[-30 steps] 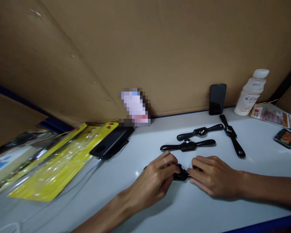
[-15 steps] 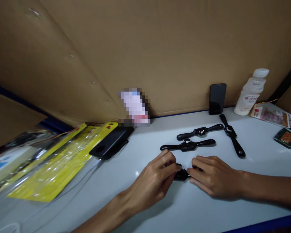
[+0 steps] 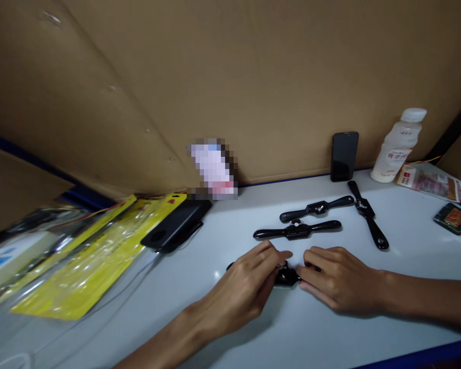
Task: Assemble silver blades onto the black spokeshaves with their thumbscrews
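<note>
A black spokeshave [image 3: 286,278] lies on the table under both my hands. My right hand [image 3: 336,279] is closed round its right handle. My left hand [image 3: 251,277] bends over its left side, fingers curled at the middle by the screw and one fingertip sticking out to the right. The hand hides most of the left handle, whose tip peeks out beyond it. Just behind, a second spokeshave [image 3: 297,230] and a third spokeshave [image 3: 317,208] lie crosswise. Another spokeshave [image 3: 368,214] slants at their right.
Yellow blister packaging [image 3: 100,261] and a black power bank [image 3: 176,225] with a white cable are at left. A phone [image 3: 344,156] leans on the cardboard wall [image 3: 276,87], beside a plastic bottle [image 3: 394,148]. Snack packets [image 3: 454,218] lie at right.
My left fingers have lifted slightly and shifted at the spokeshave's middle, showing more of its body and the left handle's tip. My right hand has stayed in place.
</note>
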`<state>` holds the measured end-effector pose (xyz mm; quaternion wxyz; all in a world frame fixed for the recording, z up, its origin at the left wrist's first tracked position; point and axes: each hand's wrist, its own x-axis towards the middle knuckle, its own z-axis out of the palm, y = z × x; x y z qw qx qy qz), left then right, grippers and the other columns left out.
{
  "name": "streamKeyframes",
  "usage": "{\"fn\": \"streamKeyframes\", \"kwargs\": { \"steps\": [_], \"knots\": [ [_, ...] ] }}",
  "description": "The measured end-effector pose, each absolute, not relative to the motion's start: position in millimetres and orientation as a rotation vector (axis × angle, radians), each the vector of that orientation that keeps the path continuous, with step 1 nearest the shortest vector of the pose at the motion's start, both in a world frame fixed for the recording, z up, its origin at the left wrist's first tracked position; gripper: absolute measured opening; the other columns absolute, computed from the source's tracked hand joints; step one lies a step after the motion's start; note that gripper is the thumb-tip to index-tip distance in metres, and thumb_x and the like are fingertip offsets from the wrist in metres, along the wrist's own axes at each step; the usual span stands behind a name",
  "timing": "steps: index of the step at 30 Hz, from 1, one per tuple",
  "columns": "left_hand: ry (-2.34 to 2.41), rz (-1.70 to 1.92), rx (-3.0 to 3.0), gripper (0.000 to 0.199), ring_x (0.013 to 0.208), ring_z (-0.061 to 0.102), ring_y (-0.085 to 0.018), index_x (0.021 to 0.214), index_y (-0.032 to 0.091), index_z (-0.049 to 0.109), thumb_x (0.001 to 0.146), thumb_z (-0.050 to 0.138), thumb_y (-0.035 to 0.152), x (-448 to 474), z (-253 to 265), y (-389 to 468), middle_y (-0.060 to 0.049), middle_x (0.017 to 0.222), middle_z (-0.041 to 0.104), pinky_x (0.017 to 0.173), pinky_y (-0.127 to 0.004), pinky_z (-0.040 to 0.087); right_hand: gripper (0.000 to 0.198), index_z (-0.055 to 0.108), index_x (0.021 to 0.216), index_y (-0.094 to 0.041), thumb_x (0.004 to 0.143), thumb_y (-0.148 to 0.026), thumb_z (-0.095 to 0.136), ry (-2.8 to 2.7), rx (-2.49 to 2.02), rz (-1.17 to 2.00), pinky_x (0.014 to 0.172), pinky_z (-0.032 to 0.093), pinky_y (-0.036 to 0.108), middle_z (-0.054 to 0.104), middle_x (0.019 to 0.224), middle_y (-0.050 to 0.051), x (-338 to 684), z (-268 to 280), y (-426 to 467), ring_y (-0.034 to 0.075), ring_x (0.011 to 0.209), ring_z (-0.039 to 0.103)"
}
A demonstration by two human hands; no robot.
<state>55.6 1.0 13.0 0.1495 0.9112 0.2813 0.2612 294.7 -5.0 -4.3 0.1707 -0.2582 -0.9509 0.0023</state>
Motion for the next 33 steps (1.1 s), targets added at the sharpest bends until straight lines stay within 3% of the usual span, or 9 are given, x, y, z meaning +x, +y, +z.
{"fn": "streamKeyframes", "kwargs": {
  "steps": [5,12,18,23,28,33],
  "knots": [
    [0.791,0.791,2.645,0.031,0.087,0.055,-0.019,0.097,0.016,0.068,0.092,0.042,-0.001,53.9,12.6,1.6,-0.009,0.094,0.061,0.069,-0.031,0.053,0.025,0.063,0.094,-0.016,0.105,-0.026,0.043,-2.711,-0.743,0.024,0.059,0.037,0.032,0.06,0.088,0.006,295.3,-5.3,-5.3,0.018,0.075,0.053],
    [0.763,0.738,2.639,0.025,0.082,0.054,-0.02,0.095,0.015,0.068,0.091,0.047,0.003,55.1,16.5,-0.6,-0.008,0.088,0.062,0.07,-0.032,0.051,0.025,0.063,0.093,-0.016,0.105,-0.026,0.043,-2.697,-0.728,0.022,0.059,0.037,0.033,0.06,0.087,0.005,295.2,-5.8,-5.4,0.018,0.074,0.053],
    [0.81,0.766,2.643,0.03,0.08,0.055,-0.02,0.115,0.014,0.063,0.094,0.044,0.003,55.5,17.3,2.6,-0.008,0.087,0.065,0.066,-0.031,0.051,0.025,0.062,0.093,-0.016,0.105,-0.026,0.043,-2.696,-0.734,0.005,0.06,0.038,0.033,0.06,0.086,0.006,294.6,-5.8,-4.6,0.018,0.073,0.053],
    [0.797,0.743,2.66,0.033,0.089,0.056,-0.02,0.088,0.017,0.068,0.089,0.042,-0.003,54.7,17.8,1.2,-0.009,0.099,0.062,0.072,-0.032,0.052,0.025,0.062,0.093,-0.016,0.105,-0.026,0.043,-2.712,-0.74,0.01,0.06,0.038,0.032,0.06,0.088,0.006,294.3,-4.6,-4.4,0.018,0.074,0.053],
    [0.825,0.732,2.583,0.036,0.082,0.055,-0.02,0.111,0.014,0.063,0.086,0.041,-0.002,53.2,18.2,2.9,-0.007,0.088,0.063,0.066,-0.032,0.05,0.026,0.062,0.093,-0.016,0.105,-0.025,0.041,-2.698,-0.733,0.005,0.059,0.037,0.033,0.059,0.086,0.005,294.5,-4.9,-4.9,0.017,0.072,0.052],
    [0.799,0.756,2.552,0.034,0.085,0.054,-0.021,0.106,0.015,0.063,0.087,0.041,-0.002,53.4,16.4,3.6,-0.006,0.088,0.065,0.07,-0.032,0.049,0.026,0.061,0.092,-0.016,0.105,-0.026,0.041,-2.689,-0.728,0.008,0.058,0.036,0.034,0.058,0.086,0.004,295.5,-6.5,-6.3,0.018,0.072,0.051]
  ]
}}
